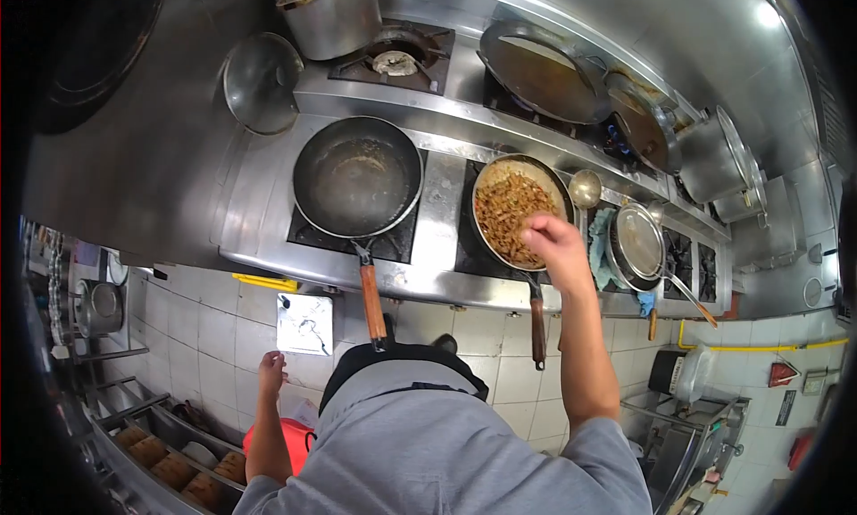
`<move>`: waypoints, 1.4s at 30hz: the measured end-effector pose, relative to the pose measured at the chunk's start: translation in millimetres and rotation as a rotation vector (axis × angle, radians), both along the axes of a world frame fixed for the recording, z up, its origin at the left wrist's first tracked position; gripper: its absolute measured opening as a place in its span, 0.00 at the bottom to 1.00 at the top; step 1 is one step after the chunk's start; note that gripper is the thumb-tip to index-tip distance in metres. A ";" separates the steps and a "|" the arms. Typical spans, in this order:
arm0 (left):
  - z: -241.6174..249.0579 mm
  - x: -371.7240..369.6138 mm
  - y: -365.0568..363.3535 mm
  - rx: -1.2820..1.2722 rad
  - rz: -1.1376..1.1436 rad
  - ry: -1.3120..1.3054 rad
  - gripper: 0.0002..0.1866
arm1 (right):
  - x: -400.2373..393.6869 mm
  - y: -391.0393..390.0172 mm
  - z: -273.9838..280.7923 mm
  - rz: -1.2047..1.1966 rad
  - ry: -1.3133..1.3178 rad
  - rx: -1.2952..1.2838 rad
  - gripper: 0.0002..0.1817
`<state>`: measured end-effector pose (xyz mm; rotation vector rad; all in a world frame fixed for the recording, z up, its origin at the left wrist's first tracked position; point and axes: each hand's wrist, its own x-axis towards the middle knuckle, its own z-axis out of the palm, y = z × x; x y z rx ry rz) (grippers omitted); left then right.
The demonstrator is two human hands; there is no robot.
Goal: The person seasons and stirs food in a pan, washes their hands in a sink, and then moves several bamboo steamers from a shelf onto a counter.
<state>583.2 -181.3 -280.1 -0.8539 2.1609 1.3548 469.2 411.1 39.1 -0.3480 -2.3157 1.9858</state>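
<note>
Over the right part of a frying pan [564,189] of browned, chopped food [507,213] is my right hand [549,238], its fingers pinched together; whatever they may hold is too small to make out. That pan sits on a burner, its wooden handle [537,328] pointing toward me. To its left, a dark, empty frying pan [359,180] with a wooden handle [372,296] rests on another burner. My left hand [272,370] hangs low at the left above the floor, fingers curled in; I cannot see anything between them.
Along the back stand a tall pot [335,20], a wide wok [543,73] and more pots [714,158]. Right of the food pan are a ladle [585,189], a strainer [638,238] and a cloth [600,247]. A rack of containers [170,466] is at lower left.
</note>
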 end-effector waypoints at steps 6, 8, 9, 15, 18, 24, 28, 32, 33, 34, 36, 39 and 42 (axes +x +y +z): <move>83.5 -103.0 29.8 0.060 0.050 0.377 0.16 | 15.3 -130.6 135.3 0.701 0.775 -0.029 0.06; 124.5 -149.0 47.9 0.096 0.000 0.508 0.16 | 14.1 -149.5 155.1 0.867 0.928 -0.139 0.06; 132.9 -174.2 52.2 0.103 -0.034 0.583 0.17 | 13.4 -156.0 162.1 0.899 0.954 -0.163 0.07; 188.8 -333.2 98.1 -0.092 -0.293 0.906 0.16 | 15.8 -168.0 173.4 0.881 1.002 -0.167 0.08; 213.5 -419.4 125.2 -0.405 -0.433 1.214 0.15 | 18.6 -160.8 169.4 0.751 1.000 -0.099 0.08; 245.0 -539.0 168.7 -0.992 -0.780 1.107 0.21 | 67.4 -81.0 135.9 0.051 0.499 0.292 0.12; 252.1 -569.2 187.2 -1.340 -1.043 0.844 0.26 | 149.9 -11.0 62.9 -0.594 0.049 0.208 0.16; 241.0 -592.1 188.1 -1.459 -1.225 0.723 0.20 | 262.9 29.5 -6.5 -0.977 -0.239 0.134 0.14; 238.2 -591.0 187.3 -1.468 -1.212 0.752 0.18 | 287.2 31.7 -22.1 -0.985 -0.241 0.136 0.14; 236.2 -590.5 186.8 -1.478 -1.197 0.783 0.17 | 310.7 32.0 -38.0 -1.035 -0.380 0.171 0.14; 231.7 -586.5 184.1 -1.489 -1.224 0.790 0.16 | 355.0 30.7 -73.6 -1.077 -0.574 0.199 0.14; 228.4 -572.1 178.8 -1.507 -1.249 0.721 0.17 | 415.8 24.0 -125.7 -1.067 -0.672 0.164 0.14; 243.8 -537.2 176.0 -1.464 -1.214 0.716 0.18 | 463.3 15.6 -171.7 -1.042 -0.829 0.126 0.14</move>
